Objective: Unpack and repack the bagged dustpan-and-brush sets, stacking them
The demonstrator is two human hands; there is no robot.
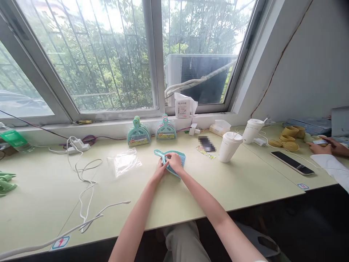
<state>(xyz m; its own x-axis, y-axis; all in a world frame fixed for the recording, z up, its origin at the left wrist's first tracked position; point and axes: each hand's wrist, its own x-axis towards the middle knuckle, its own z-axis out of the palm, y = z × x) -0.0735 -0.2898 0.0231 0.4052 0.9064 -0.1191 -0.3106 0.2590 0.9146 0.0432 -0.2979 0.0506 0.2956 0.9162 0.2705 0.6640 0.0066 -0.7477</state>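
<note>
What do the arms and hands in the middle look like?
The left hand and right hand wear no gloves. Both forearms are bare, with no watch or bracelet showing. A sliver of white, maybe a sleeve, shows low on the right arm.

A pale yellow-green desk (196, 200) is extending beneath the hands (174, 162) and to both sides of them. Beyond the hands, a white sill (114, 125) is bordering the desk's far edge. Above the sill, grey-framed windows (155, 65) are admitting daylight, and green foliage (122, 72) is filling much of the outlook. Beyond and right of the hands, a boxy unit (203, 63) is standing outside the windows. Farther right, a pale reveal (265, 51) is adjoining a plain grey wall (308, 72). Nearer than the hands, deep shadow (305, 222) is lying under the desk.
</note>
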